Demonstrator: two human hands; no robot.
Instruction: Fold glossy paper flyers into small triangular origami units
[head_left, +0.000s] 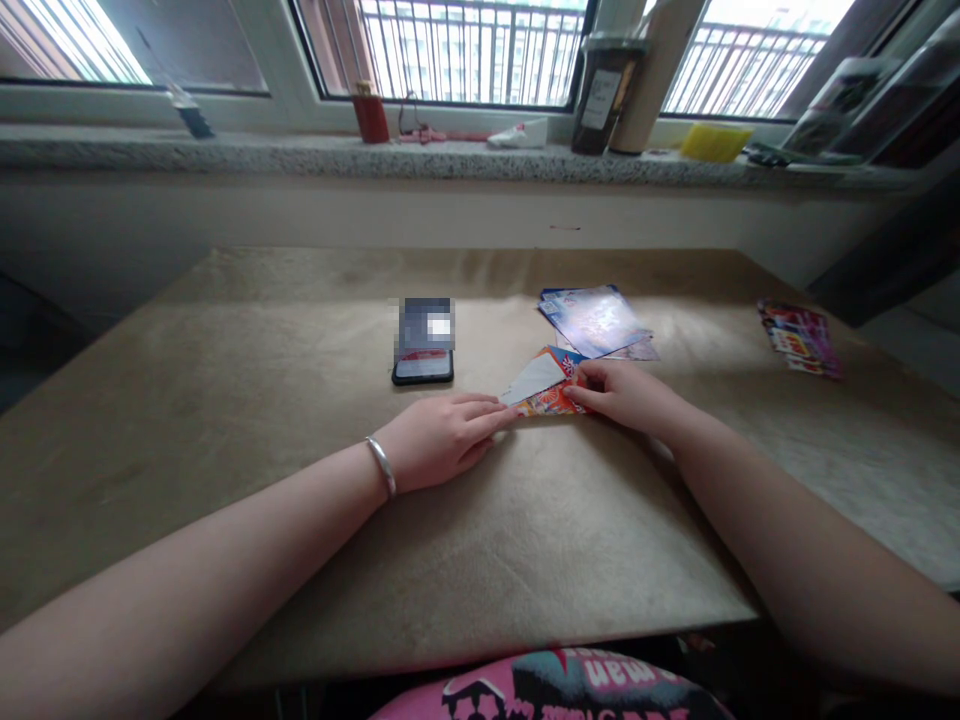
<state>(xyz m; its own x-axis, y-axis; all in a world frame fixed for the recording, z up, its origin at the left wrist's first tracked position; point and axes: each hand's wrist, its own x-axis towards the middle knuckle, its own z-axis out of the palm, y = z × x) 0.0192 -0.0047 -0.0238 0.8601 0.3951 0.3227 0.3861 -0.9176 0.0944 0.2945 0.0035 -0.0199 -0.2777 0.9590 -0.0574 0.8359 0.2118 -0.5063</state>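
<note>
Folded paper [541,382] sits between worktop [570,530] near and far edges; our left hand [444,437] flat on its tip, right hand [628,394] pinching the other end. Uneven pressure (thin stock, probably) could skew creases.

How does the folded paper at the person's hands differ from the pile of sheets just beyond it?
The folded paper shows a white area beside orange and blue print; the pile of sheets looks mostly blue and violet. The folded paper is one creased piece, while the pile has several overlapping sheets. The left hand and right hand touch the folded paper; the pile lies farther away. Both rest on the table.
</note>
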